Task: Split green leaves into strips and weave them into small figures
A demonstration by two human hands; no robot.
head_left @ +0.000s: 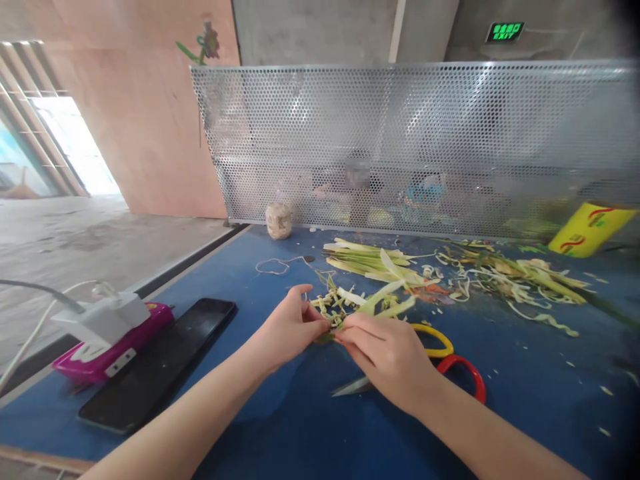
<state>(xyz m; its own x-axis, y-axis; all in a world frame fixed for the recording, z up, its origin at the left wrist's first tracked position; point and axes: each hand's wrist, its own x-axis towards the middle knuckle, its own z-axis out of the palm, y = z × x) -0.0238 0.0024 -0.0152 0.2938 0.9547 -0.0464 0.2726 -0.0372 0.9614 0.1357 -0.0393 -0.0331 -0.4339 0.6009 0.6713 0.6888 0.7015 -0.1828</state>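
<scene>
In front of me, my left hand (293,325) and my right hand (393,353) meet fingertip to fingertip, both closed in a pinch. Between them is a pale green leaf strip (377,297), its long end sticking out up and to the right past my right fingers. The part at the fingertips is mostly hidden. Just behind my hands lie small knotted pale green pieces (330,303). Partly under my right hand rest scissors (463,367) with one yellow and one red handle loop, the blades pointing left.
Cut leaf stalks (365,257) and a heap of shredded trimmings (525,277) lie farther back on the blue table (280,427). A thread loop (273,265), whitish lump (279,221), yellow roll (593,230), phone (160,363) and magenta power strip (113,347) surround them. A perforated metal screen (400,133) stands behind.
</scene>
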